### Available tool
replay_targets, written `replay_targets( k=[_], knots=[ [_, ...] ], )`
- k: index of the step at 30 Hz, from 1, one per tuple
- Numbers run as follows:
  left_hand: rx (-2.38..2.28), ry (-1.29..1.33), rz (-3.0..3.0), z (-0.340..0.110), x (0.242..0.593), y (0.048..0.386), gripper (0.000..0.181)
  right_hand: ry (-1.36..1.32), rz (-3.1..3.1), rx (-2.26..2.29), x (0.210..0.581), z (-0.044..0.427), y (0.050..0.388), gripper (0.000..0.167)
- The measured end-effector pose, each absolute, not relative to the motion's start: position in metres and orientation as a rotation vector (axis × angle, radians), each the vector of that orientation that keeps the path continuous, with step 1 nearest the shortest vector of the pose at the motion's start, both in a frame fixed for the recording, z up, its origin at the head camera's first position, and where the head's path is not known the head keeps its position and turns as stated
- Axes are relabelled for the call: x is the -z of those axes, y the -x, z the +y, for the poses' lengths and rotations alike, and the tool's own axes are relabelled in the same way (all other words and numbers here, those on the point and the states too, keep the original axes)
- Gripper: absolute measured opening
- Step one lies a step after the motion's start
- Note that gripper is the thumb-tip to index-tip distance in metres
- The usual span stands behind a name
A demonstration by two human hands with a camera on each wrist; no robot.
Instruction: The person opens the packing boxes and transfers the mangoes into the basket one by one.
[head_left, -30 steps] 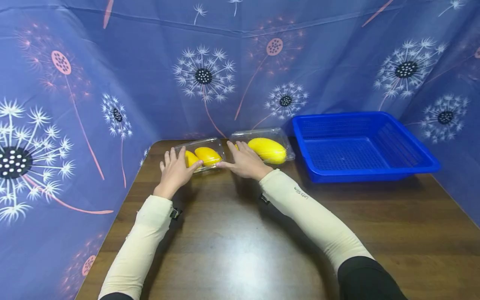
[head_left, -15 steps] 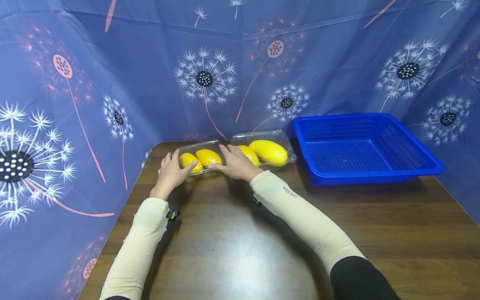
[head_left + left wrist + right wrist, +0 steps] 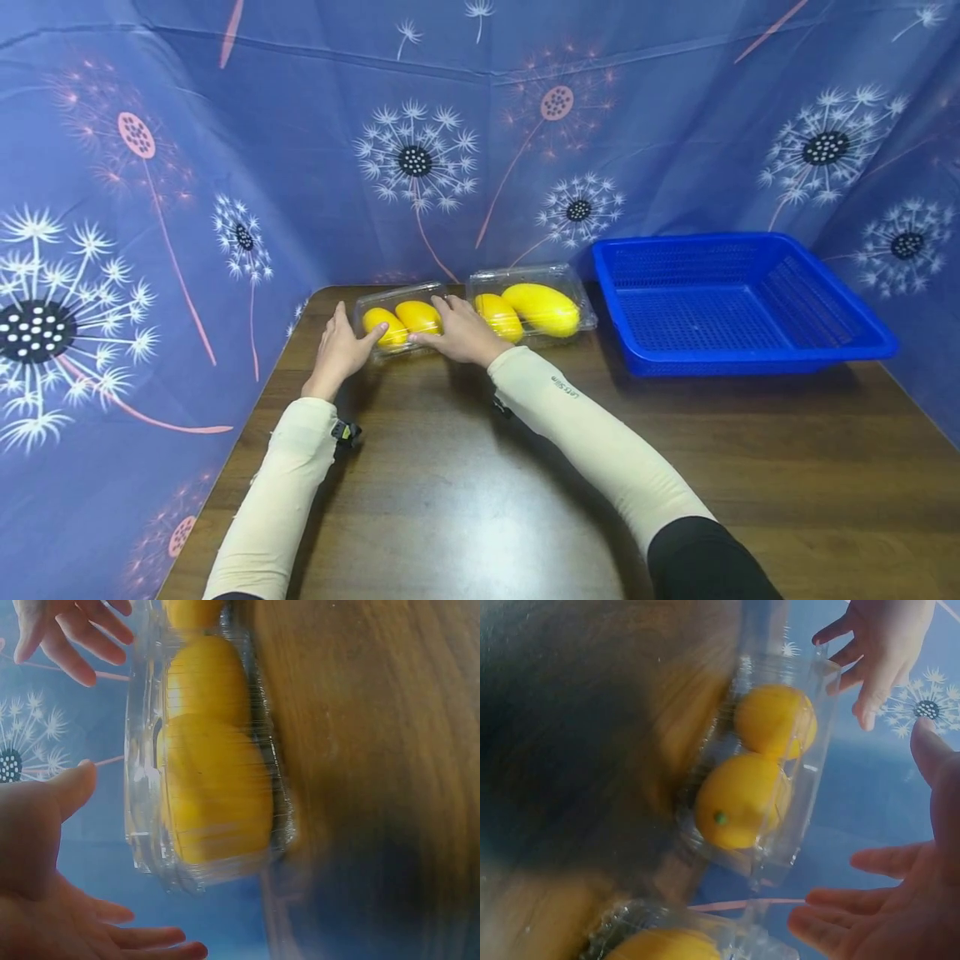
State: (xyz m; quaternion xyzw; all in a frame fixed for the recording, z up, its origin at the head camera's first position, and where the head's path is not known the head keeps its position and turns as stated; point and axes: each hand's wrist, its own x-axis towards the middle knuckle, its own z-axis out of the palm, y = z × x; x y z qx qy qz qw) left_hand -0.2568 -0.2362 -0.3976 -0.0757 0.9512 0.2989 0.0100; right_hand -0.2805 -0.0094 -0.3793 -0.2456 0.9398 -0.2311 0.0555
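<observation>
Two yellow mangoes (image 3: 386,328) lie in a clear plastic box (image 3: 390,297) at the table's back left. The left hand (image 3: 339,350), fingers spread, is at the box's left end; in the left wrist view a gap shows between the left hand (image 3: 45,862) and the box (image 3: 146,787). Over the box's right end is the right hand (image 3: 461,331), fingers extended; the right wrist view shows the right hand (image 3: 900,900) apart from the box (image 3: 802,817). Neither hand grips anything. Close on the right, a second clear box (image 3: 525,273) holds two more yellow mangoes (image 3: 542,308).
A blue plastic basket (image 3: 757,362) stands on the brown wooden table (image 3: 450,467) at the back right, beside the second box. A blue cloth (image 3: 300,167) with dandelion prints hangs behind the table and along its left side.
The right hand has moved left, from between the two boxes to the left box's right end, uncovering the second box's smaller mango. The left hand has shifted slightly left. The head view has shifted slightly.
</observation>
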Motion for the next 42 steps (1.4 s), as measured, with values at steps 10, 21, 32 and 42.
replay_targets(
  k=[10,21,32,42],
  knots=[
    [-0.998,0.291,2.903,-0.238,0.407,0.261,0.101,0.668,2.838,0.809,0.391,-0.020,0.281,0.093],
    [-1.079,0.322,2.859,-0.239,0.414,0.262,0.095,0.593,2.852,0.809,0.406,-0.031,0.285,0.094],
    [-1.181,0.329,2.857,-0.237,0.419,0.263,0.088,0.498,2.842,0.776,0.404,-0.037,0.286,0.092],
    [-1.279,0.340,2.803,-0.238,0.418,0.264,0.083,0.386,2.810,0.781,0.398,-0.045,0.288,0.088]
  ],
)
